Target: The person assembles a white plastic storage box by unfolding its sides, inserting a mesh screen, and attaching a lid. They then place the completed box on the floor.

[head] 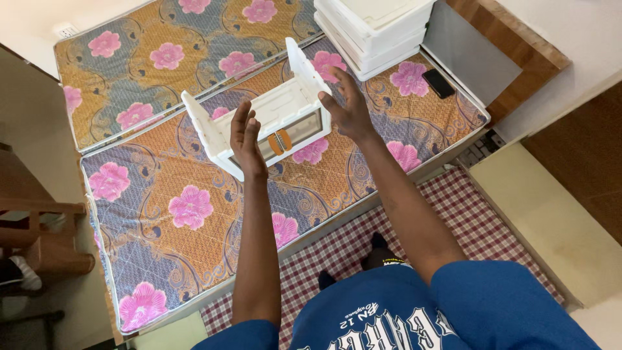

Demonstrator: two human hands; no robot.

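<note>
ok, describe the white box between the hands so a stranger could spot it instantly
Start at the floral-covered mattress in front of the person. Near its middle sits a white plastic box with both side flaps raised, between the left hand and right hand. Unlike the closed white stack behind it, it has an orange latch on its clear front.

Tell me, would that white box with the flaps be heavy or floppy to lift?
Probably light: the white box looks hollow, with thin plastic walls. The body seems stiff, but its raised side flaps look hinged and might swing. It rests on a soft flowered mattress, so it could wobble if pushed.
</note>
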